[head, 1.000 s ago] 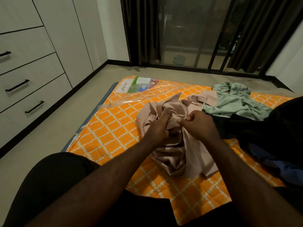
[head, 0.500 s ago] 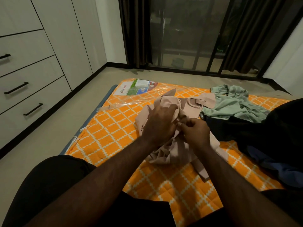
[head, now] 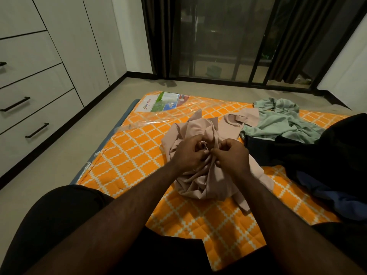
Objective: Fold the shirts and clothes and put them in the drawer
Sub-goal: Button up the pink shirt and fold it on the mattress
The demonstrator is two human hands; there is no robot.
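Note:
A crumpled beige shirt (head: 200, 128) lies bunched in the middle of the orange patterned mattress (head: 135, 151). My left hand (head: 188, 151) and my right hand (head: 232, 153) meet over it, and each pinches a fold of the beige cloth between curled fingers. A green garment (head: 278, 124) lies behind to the right. Black clothes (head: 317, 155) and a blue piece (head: 341, 201) are heaped at the right. The closed drawers (head: 35, 108) with black handles stand at the left.
A printed packet in clear plastic (head: 162, 102) lies at the mattress's far corner. Bare floor (head: 59, 161) runs between the mattress and the drawers. Dark curtains and a glass door (head: 218, 36) close the far side. My black-clad knee (head: 59, 215) is at the lower left.
Both hands have shifted their hold on the beige shirt, coming closer together over its middle. The cloth has been gathered up and its lower end drawn in.

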